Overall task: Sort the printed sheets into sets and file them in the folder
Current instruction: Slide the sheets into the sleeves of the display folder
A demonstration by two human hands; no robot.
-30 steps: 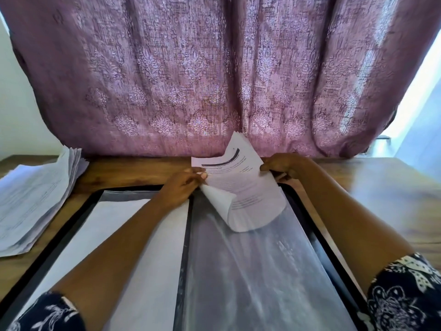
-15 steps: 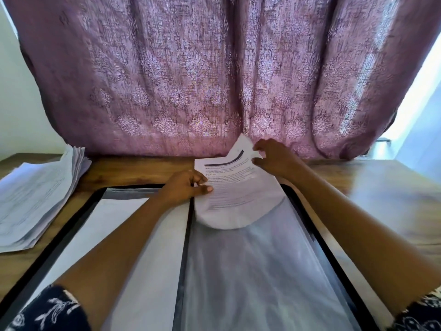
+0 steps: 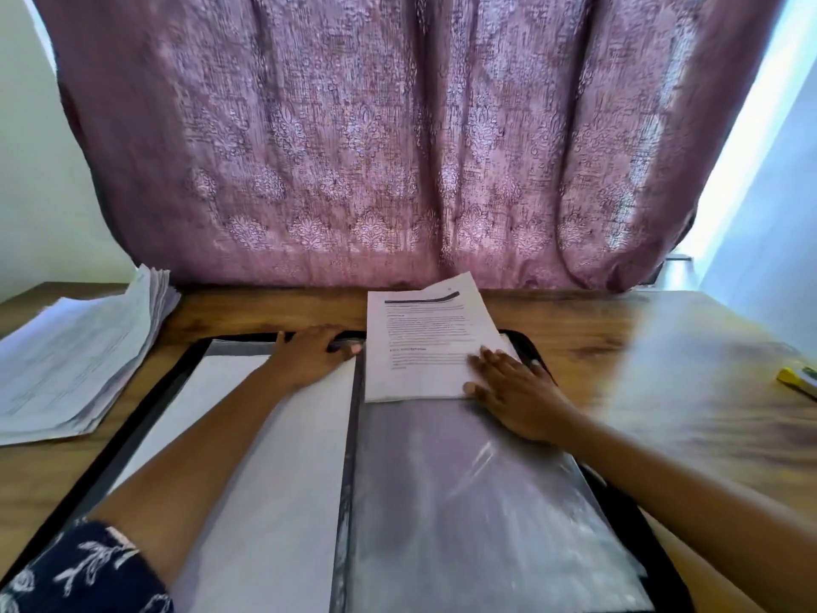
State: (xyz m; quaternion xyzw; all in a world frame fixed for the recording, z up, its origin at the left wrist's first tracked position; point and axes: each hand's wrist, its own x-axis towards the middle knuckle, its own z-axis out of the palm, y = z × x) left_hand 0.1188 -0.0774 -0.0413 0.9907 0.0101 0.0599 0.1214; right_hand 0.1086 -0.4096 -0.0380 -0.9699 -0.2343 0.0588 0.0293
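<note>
- The printed sheets (image 3: pixel 424 342) lie flat at the far end of the folder's right page. Their top part passes over the folder's far rim onto the table (image 3: pixel 619 347).
- Their lower edge meets the clear sleeve (image 3: pixel 464 502). Whether it is inside the sleeve or only on it, one cannot tell.
- The right hand (image 3: pixel 517 391) presses on the near right corner of the sheets with straight, spread fingers.
- The left hand (image 3: pixel 314 353) rests flat at the top of the left page, its fingertips just beside the spine and near the left edge of the sheets. It holds nothing.
- The folder (image 3: pixel 132 426) is open, with a white sheet (image 3: pixel 265 457) on the left page.
- Between the far edge of the sheets and the curtain (image 3: pixel 398 148) there is only a narrow strip of table.
- A paper stack (image 3: pixel 75 360) lies left of the folder, well apart from the hands.
- A yellow object (image 3: pixel 798 380) lies at the far right, with bare wood between it and the folder.
</note>
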